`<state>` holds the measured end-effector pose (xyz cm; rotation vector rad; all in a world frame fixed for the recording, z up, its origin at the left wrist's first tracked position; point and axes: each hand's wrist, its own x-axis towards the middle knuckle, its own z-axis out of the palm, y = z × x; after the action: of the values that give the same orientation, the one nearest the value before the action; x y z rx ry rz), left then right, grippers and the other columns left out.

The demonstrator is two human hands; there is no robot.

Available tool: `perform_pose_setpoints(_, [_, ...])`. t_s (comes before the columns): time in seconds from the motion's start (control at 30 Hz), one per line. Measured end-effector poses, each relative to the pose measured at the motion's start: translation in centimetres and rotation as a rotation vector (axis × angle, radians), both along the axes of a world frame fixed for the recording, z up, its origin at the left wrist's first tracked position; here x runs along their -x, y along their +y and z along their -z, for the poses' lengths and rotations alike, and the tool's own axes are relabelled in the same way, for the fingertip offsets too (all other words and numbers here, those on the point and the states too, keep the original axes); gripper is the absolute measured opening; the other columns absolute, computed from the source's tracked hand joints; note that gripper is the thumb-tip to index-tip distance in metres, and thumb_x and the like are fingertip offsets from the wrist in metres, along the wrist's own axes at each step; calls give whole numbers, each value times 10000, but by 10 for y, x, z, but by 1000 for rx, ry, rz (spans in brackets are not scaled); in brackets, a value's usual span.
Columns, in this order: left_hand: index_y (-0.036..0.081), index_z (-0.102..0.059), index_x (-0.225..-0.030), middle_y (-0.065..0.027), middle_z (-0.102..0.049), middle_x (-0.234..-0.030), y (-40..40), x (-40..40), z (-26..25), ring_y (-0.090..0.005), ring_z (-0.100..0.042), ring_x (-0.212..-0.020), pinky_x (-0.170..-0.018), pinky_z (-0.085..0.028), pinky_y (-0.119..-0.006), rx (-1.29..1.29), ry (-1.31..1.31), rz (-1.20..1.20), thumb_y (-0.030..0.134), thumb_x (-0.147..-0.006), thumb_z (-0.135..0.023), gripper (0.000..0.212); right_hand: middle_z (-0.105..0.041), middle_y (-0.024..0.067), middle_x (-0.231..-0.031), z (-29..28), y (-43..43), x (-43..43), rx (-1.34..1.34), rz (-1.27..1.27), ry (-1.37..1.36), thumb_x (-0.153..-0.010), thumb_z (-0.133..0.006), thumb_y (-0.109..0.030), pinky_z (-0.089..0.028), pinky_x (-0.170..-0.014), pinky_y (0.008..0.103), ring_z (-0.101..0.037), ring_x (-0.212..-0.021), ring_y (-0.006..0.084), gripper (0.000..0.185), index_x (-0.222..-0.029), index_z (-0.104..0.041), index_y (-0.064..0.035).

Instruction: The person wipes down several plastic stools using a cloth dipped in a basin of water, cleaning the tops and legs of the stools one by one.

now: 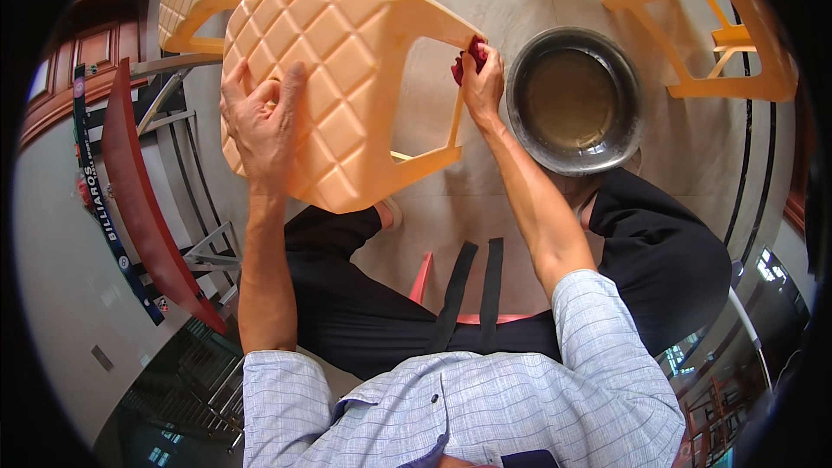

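Note:
An orange-yellow plastic stool [344, 78] lies tilted on its side before me, its quilted seat facing left. My left hand [263, 117] rests on the seat, with a finger at the hole in its middle. In my right hand [483, 81] is a dark red cloth [469, 62], pressed against a leg of the stool near its far end. Just right of that hand stands a round metal basin [575, 101] holding cloudy brownish water.
More yellow plastic stools stand at the far left [195, 0] and far right [708, 19]. A red-edged table panel [140, 201] on metal legs is at the left. My knees spread on both sides over the tiled floor [468, 214], and part of a pink seat [422, 276] shows beneath me.

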<state>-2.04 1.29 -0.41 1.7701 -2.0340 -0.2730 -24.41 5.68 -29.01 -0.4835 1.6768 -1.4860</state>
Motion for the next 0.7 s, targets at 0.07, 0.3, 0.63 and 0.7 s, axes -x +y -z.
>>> perform_pose_setpoints(0.07, [-5, -707, -730, -209, -520, -1510, 11, 6, 3, -425, -446, -1368, -1183, -304, -510, 52, -89, 16, 566, -940, -763, 611, -661, 203, -1176, 4, 34, -26, -142, -58, 114, -1000, -684, -218, -549, -946, 458, -646, -1104, 366, 276, -1197, -629, -32])
perform_pose_setpoints(0.3, [2, -673, -706, -196, -518, -1517, 13, 4, 12, -416, -441, -1380, -1184, -297, -522, 80, 33, 25, 524, -944, -778, 584, -669, 172, -1070, 12, 128, -106, -188, -6, 154, -1068, -538, -148, -593, -840, 453, -694, -951, 325, 264, -1297, -593, -28])
perform_pose_setpoints(0.63, [-7, -695, -726, -222, -517, -1497, 11, 11, 13, -408, -452, -1385, -1180, -291, -525, 105, 48, 52, 523, -945, -775, 579, -731, 235, -997, 69, -25, 13, -92, 151, 519, -1022, -524, -194, -580, -691, 501, -697, -732, 436, 358, -1283, -652, 14])
perform_pose_setpoints(0.7, [-7, -697, -725, -223, -518, -1493, 8, 15, 15, -407, -454, -1383, -1182, -284, -525, 105, 43, 61, 536, -943, -771, 590, -728, 246, -1043, 77, -8, 8, -116, 117, 444, -1024, -535, -215, -580, -737, 508, -700, -786, 448, 368, -1290, -660, 6])
